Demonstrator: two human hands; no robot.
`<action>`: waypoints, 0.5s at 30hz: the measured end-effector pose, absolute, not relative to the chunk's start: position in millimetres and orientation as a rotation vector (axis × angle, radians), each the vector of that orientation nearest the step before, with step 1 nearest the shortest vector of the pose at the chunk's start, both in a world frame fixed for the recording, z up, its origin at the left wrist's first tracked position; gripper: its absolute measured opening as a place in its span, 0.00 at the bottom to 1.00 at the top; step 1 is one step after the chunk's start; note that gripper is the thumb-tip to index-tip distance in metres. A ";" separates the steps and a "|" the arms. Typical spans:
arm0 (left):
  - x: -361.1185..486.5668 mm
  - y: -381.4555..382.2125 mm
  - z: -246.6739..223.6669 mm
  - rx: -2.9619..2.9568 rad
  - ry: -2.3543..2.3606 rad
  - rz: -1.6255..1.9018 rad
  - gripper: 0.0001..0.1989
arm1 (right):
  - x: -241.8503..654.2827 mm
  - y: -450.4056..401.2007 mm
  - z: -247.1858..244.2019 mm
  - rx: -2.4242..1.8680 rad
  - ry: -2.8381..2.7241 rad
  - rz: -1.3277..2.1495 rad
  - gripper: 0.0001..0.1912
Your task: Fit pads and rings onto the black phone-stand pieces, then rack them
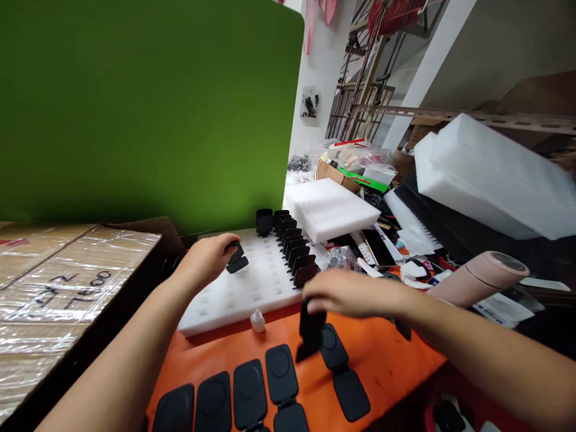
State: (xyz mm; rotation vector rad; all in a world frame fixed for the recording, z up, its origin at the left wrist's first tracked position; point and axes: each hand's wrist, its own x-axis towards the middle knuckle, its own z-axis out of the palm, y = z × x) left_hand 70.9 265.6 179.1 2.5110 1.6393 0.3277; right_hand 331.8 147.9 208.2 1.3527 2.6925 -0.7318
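Note:
My left hand (pixel 207 259) is closed on a black folding charging pad (pixel 237 265), its two panels hinged apart, over the white foam tray (pixel 245 306). My right hand (pixel 344 293) pinches another black folding charging pad (pixel 310 330) that hangs tilted above the orange tabletop (pixel 382 366); it is slightly blurred. Along the tray's right side stands a row of several black pads (pixel 294 249), with one pad (pixel 264 222) at the back beside the row. Several unfolded pads (pixel 281 375) with round ring marks lie on the orange surface, one (pixel 345 372) right of my right hand's pad.
A small white bottle (pixel 257 321) stands at the tray's front edge. A wrapped carton (pixel 81 270) is at left, a green panel (pixel 148 108) behind. On the right are foam blocks (pixel 330 207), a pink tumbler (pixel 481 279) lying tilted, and clutter.

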 end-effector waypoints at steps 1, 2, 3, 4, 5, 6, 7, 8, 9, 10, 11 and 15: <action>71.8 266.1 175.7 2.520 1.619 0.312 0.15 | 333.9 161.3 223.6 1.505 2.736 -0.636 0.10; 72.4 267.1 172.8 2.528 1.607 0.294 0.15 | 334.5 177.4 235.8 1.662 2.784 -0.502 0.12; 72.8 268.6 170.4 2.535 1.602 0.275 0.15 | 333.6 196.0 243.9 1.792 2.819 -0.334 0.13; 73.2 270.3 168.9 2.543 1.602 0.256 0.14 | 331.3 216.3 247.7 1.853 2.839 -0.186 0.13; 73.7 272.3 168.1 2.553 1.601 0.238 0.13 | 327.8 237.4 247.3 1.862 2.850 -0.068 0.14; 74.5 274.2 168.0 2.565 1.598 0.223 0.13 | 323.3 258.2 243.4 1.834 2.835 0.000 0.14; 75.7 276.2 168.4 2.579 1.589 0.211 0.12 | 318.1 277.9 236.9 1.819 2.792 0.044 0.13; 77.1 278.2 169.1 2.594 1.576 0.203 0.11 | 312.8 295.5 229.0 1.786 2.742 0.071 0.13; 78.7 280.2 169.8 2.608 1.562 0.198 0.11 | 307.5 310.6 220.8 1.753 2.703 0.094 0.13; 80.5 282.2 170.3 2.621 1.549 0.196 0.10 | 302.8 322.9 213.1 1.726 2.675 0.110 0.13; 82.1 284.4 170.6 2.632 1.540 0.197 0.10 | 298.8 332.5 206.6 1.696 2.659 0.121 0.13; 86.7 294.4 171.2 2.654 1.504 0.195 0.09 | 290.9 353.3 193.5 1.599 2.657 0.118 0.13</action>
